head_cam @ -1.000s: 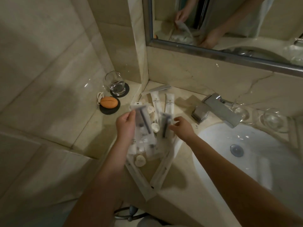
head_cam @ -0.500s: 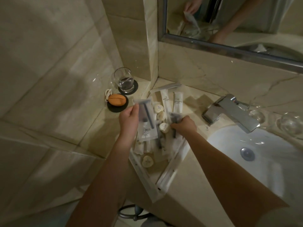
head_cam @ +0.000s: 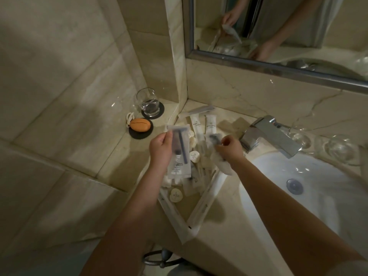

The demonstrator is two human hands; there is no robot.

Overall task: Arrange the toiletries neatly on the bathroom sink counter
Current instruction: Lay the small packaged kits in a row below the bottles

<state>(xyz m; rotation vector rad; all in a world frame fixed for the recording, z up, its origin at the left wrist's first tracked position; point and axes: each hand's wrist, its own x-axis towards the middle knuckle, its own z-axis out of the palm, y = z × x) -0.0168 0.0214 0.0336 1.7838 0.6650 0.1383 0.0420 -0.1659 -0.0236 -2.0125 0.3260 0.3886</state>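
Much of the counter (head_cam: 219, 246) is heaped with toiletries (head_cam: 197, 176). Above them the left hand (head_cam: 160, 150) grips a razor packet (head_cam: 179, 156); the right hand (head_cam: 230, 149) pinches a smaller dark sachet (head_cam: 214, 138). Both want laying flat, parallel, clear of the heap.

Marble counter (head_cam: 219, 232): toiletry packets (head_cam: 199, 172), coasters (head_cam: 139, 136)

- Razor packet (head_cam: 178, 154) in my left hand (head_cam: 161, 148), left of the faucet (head_cam: 270, 136): print too blurred to read, toiletry pile (head_cam: 199, 173) beneath partly covered.
- My right hand (head_cam: 229, 148), nearer the faucet, pinches a smeared packet (head_cam: 214, 138), contents unclear.
- Below the faucet, the basin (head_cam: 318, 176) runs off the right edge.
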